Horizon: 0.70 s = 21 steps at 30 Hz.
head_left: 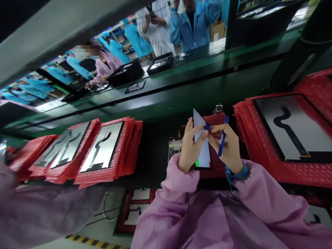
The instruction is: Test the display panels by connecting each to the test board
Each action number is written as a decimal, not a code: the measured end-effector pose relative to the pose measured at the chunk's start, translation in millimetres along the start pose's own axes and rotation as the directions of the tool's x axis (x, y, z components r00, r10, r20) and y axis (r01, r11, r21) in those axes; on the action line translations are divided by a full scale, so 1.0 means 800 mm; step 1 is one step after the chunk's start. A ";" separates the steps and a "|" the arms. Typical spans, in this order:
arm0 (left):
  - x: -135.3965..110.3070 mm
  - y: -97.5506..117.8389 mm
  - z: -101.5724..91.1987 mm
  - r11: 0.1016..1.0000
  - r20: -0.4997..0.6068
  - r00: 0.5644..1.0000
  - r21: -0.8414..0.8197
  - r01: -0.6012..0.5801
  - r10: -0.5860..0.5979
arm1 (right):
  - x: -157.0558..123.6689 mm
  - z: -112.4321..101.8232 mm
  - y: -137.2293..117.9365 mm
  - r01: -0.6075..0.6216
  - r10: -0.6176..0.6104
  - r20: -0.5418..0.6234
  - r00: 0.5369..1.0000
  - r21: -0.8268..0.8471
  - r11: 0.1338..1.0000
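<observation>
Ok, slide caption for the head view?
Left hand grips a tilted screen panel while the right hand holds a blue pen, between stacks of red bubble wrap.

The hands [191,148] cover part of the screen panel [205,154]; the blue piece [207,127] between their fingertips is too small to identify. Right of them, red bubble wrap [311,173] leaves the picture; far left, a co-worker's sleeve [52,214] is blurred.

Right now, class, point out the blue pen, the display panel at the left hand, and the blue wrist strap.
Blue pen [221,148]: head view, lower barrel.
Display panel [205,154]: head view, lower pale face.
Blue wrist strap [238,175]: head view, the band.
</observation>
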State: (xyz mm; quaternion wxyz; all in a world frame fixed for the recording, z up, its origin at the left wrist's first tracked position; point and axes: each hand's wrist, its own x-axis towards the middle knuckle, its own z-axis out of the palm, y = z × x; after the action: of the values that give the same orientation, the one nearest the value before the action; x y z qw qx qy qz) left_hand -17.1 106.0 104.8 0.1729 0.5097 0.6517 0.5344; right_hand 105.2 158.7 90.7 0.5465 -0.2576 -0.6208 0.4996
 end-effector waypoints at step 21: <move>-0.002 -0.003 0.005 0.993 -0.019 0.993 0.043 -0.114 0.115 | 0.017 -0.027 -0.051 0.140 -0.151 -0.307 0.940 -0.057 0.989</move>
State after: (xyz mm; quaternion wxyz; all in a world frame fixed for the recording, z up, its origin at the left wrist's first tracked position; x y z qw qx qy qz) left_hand -14.8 107.0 100.8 0.1246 0.5441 0.6342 0.5350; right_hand 130.8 162.4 131.4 0.6680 -0.2958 -0.5531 0.4004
